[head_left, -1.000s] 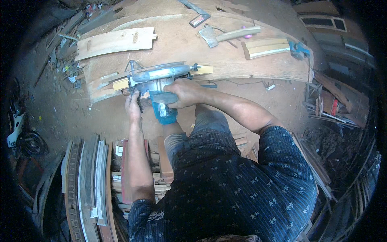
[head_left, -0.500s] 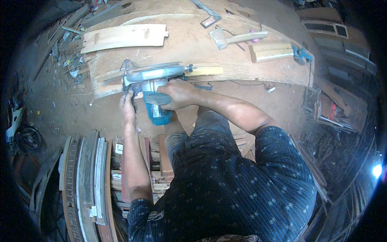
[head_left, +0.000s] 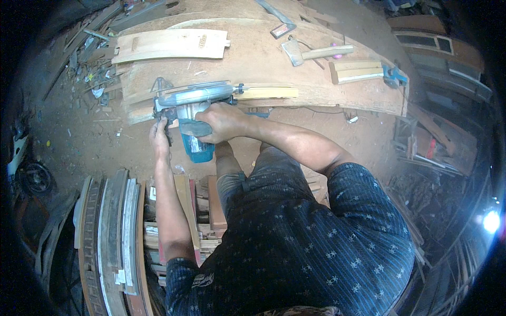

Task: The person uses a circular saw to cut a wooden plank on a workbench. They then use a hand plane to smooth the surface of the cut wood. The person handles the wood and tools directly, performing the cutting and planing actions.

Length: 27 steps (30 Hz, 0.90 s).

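A teal circular saw (head_left: 197, 151) with a grey blade guard rests on the near edge of a broad wooden work board (head_left: 247, 68). Wrapped around the saw's dark handle is my right hand (head_left: 225, 124). At the saw's left end, my left hand (head_left: 160, 138) has its fingers closed on the front edge of the saw's base. A narrow pale wood strip (head_left: 271, 92) runs out to the right from under the saw. The guard and the motor body hide the blade and where it meets the wood.
Behind the saw lie a pale plank with a tenon (head_left: 171, 45), a hatchet (head_left: 316, 52), an adze-like tool (head_left: 279, 23) and a blue clamp (head_left: 394, 76) by a wood block (head_left: 357, 72). Stacked boards (head_left: 108, 237) stand at lower left; scraps (head_left: 95, 73) litter the left.
The saw and both my hands have slid a little to the left along the board, showing slightly more of the pale strip behind it. My grip looks the same.
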Tool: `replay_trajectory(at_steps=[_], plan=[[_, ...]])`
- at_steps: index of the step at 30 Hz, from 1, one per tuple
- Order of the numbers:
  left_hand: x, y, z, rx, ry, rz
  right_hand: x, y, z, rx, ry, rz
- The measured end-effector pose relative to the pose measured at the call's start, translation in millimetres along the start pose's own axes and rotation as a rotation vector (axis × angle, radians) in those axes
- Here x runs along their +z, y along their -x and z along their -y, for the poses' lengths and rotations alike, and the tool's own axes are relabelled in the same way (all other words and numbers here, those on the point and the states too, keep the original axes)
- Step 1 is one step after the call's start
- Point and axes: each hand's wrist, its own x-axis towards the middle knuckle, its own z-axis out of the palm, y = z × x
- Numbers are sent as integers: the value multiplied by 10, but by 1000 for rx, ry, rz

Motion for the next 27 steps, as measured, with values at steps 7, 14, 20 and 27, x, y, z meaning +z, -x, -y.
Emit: replay_trajectory(at_steps=[7, 14, 20, 27], plan=[[-110, -17, -15, 12, 2, -13, 32, -30, 35, -4, -18, 0], [-535, -181, -212, 42, -3, -40, 250, -565, 150, -148, -124, -51], [-1124, -19, -520, -23, -48, -180, 261, -953, 592, -138, -188, 45], [-767, 973, -868, 179, 148, -47, -757, -230, 1105, -176, -261, -14]])
